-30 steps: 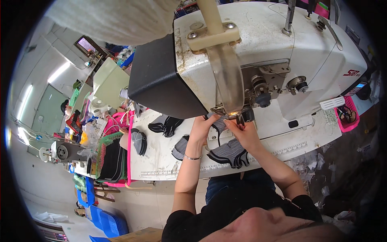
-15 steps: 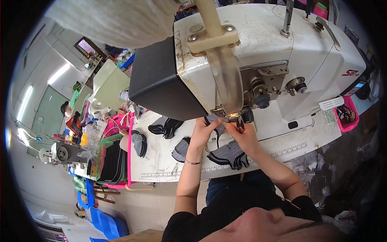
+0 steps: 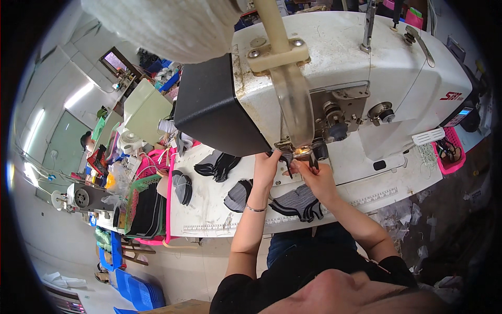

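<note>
Under the needle area of a white sewing machine, my left hand is closed on a grey and black fabric piece. Close to its right, my right hand is also closed, its thumb and finger by the fabric's edge. A small dark pointed tool sticks up from the right hand; its exact kind is unclear. Below the hands lies a stack of grey fabric pieces with black edging. Another grey piece rests beside my left wrist.
Farther left on the white table are a fanned stack of dark pieces and a tied grey bundle. A green basket of dark fabric stands past the pink edge. At right hangs a pink basket.
My left hand has shifted slightly right, and the fabric in it is now bunched and darker side out near the needle. The right hand stays close to the same place.
</note>
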Available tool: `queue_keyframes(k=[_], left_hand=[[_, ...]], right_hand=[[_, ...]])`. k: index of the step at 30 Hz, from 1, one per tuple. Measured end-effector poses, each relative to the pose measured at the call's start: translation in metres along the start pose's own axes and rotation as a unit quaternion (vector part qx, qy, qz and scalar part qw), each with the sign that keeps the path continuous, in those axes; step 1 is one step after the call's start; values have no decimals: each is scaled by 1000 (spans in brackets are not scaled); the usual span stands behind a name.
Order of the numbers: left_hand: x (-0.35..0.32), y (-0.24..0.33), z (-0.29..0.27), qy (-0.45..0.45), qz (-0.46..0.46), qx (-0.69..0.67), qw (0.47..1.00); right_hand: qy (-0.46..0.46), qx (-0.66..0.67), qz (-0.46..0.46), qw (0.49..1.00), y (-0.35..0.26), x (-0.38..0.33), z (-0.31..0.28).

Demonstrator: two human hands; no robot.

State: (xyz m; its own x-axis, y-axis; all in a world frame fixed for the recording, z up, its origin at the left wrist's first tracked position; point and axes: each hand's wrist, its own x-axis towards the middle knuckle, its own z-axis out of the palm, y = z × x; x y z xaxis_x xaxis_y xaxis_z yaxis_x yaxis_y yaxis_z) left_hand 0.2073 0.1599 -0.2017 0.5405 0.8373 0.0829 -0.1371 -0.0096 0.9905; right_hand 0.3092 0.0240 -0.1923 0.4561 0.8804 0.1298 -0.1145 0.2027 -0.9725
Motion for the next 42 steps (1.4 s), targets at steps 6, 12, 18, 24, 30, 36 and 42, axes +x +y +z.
queue_keyframes(k=[6, 12, 18, 24, 30, 36, 42], left_hand=[[-4, 8, -3, 177, 80, 81, 978], [-7, 26, -5, 123, 67, 68, 988], [-69, 45, -16, 156, 139, -67, 976], [-149, -32, -151, 267, -3, 273, 924], [-133, -2, -67, 302, 266, 445, 800], [-121, -59, -21, 16, 141, 526, 839], [-117, -38, -8, 29, 210, 523, 826]], right_hand=[[-9, 22, 33, 999, -2, -11, -16], [-12, 18, 69, 997, 3, -16, -22], [16, 4, 60, 998, 22, -24, -34], [29, 5, 85, 996, 24, -26, -44], [4, -16, 77, 997, 22, -24, -33], [-38, -61, 57, 996, 15, -34, -32], [-57, -246, 45, 967, 37, -43, -51]])
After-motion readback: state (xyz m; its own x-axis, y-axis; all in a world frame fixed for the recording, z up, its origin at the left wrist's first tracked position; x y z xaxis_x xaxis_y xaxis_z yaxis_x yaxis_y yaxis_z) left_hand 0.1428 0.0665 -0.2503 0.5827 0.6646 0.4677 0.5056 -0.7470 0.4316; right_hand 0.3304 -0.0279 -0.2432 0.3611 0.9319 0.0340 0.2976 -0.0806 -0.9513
